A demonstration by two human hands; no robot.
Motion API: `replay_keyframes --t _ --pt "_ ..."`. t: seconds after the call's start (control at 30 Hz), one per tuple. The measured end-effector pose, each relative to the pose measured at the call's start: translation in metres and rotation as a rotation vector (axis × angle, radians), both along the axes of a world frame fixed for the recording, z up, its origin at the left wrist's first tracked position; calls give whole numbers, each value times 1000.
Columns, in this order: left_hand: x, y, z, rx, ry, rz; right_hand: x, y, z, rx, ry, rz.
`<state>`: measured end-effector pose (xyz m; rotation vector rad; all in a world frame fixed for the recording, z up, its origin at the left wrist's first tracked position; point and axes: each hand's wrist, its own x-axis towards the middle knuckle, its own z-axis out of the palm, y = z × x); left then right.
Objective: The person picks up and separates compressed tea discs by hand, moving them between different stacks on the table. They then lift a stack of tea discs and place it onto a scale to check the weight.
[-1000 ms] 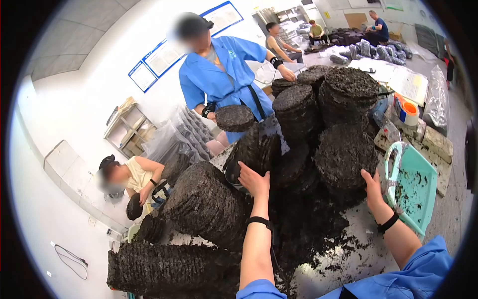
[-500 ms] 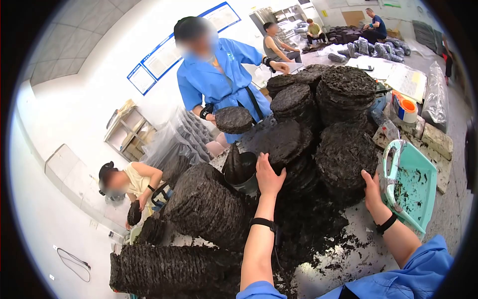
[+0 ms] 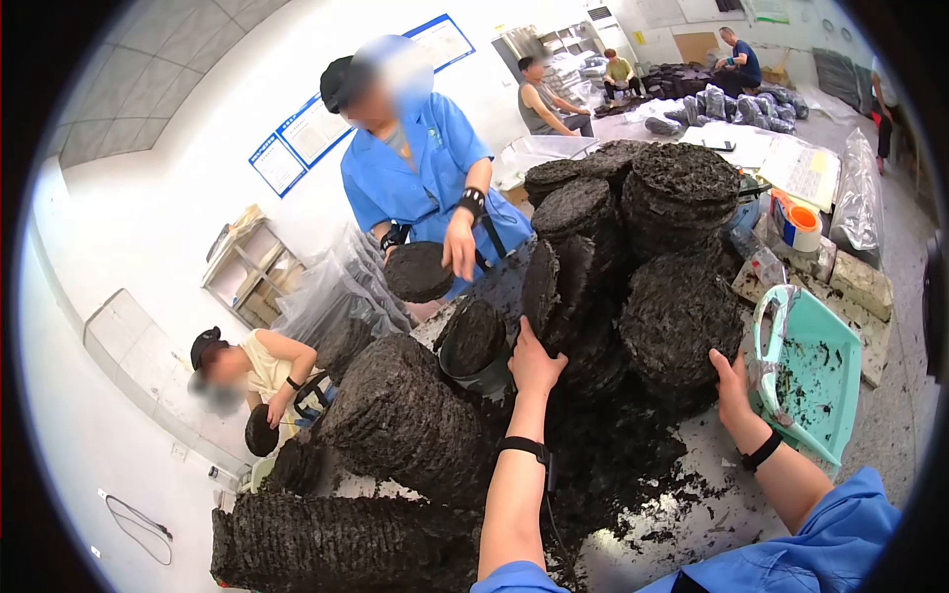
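While crumbs (image 3: 633,474) litter the table (image 3: 707,509), the left hand (image 3: 534,364) grips a leaning disc stack (image 3: 559,287); the right hand (image 3: 732,381), fingers spread, presses a second stack (image 3: 677,311) at three o'clock.

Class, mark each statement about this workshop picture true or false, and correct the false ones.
1. The left hand touches tilted dark discs. True.
2. The right hand rests inside the teal tray. False: it lies against the side of a disc stack, and the tray is beside it.
3. The co-worker in a blue coat holds a disc. True.
4. The teal tray is spotless. False: dark crumbs lie in it.
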<state>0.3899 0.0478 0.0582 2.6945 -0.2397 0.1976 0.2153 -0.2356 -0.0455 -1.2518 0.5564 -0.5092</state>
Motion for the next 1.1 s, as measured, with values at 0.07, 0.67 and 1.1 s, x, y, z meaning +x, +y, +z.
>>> replay_keyframes --t 0.07,0.67,1.1 --pt "-5 -9 -4 118 -174 -1 -2 1 2 2 41 13" --pt "13 17 7 -147 -792 -176 6 -5 -30 -89 -39 -75" --pt "-70 -6 15 21 -708 -329 -6 14 8 -72 -13 -60"
